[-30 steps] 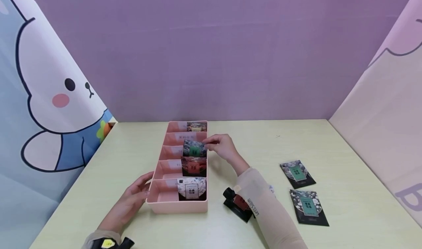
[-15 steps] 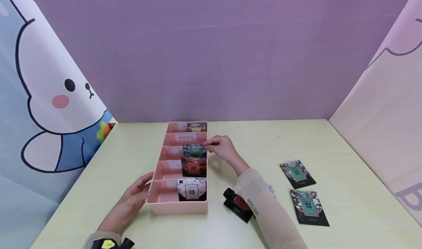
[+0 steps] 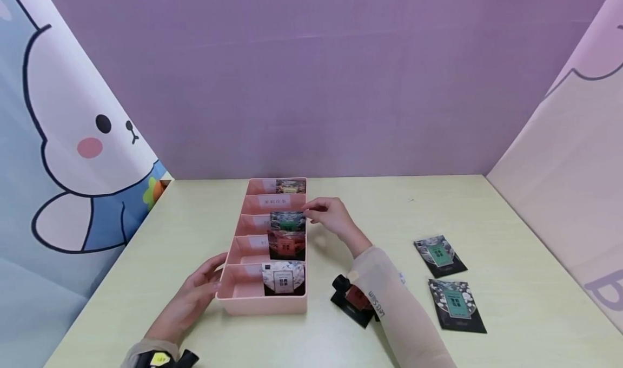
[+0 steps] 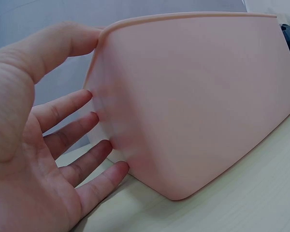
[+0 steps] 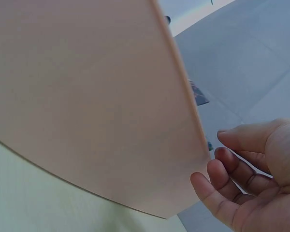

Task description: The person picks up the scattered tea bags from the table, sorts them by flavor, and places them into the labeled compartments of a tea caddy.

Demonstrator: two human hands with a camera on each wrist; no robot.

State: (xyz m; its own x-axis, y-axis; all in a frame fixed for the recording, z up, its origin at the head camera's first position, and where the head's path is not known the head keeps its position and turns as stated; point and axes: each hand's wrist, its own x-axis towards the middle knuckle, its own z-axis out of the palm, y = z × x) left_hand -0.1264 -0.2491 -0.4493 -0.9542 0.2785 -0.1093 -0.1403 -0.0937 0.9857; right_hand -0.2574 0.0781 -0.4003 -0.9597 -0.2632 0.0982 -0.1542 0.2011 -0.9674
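Note:
A long pink divided box (image 3: pixel 261 306) stands on the table, with upright sachets in several of its compartments. My left hand (image 3: pixel 191 297) rests against its near left side; in the left wrist view, the thumb touches by the rim and the fairly straight fingertips touch the wall. My right hand (image 3: pixel 333 218) is at the box's right rim, beside a dark sachet with a green label (image 3: pixel 287 222) in the middle compartment. In the right wrist view, thumb and fingers are loosely bent with a gap between them, and a small green bit shows beyond.
Two green-labelled sachets, one farther back (image 3: pixel 440 256) and one nearer (image 3: pixel 457 306), lie flat at the right. A red-labelled sachet (image 3: pixel 352 307) lies partly under my right sleeve. A red sachet (image 3: pixel 286 245) and a white sachet (image 3: pixel 284 279) stand in the nearer compartments.
The green-labelled sachet has gone lower into the middle compartment. My right hand has shifted slightly right, away from it. My left hand has stayed at the box.

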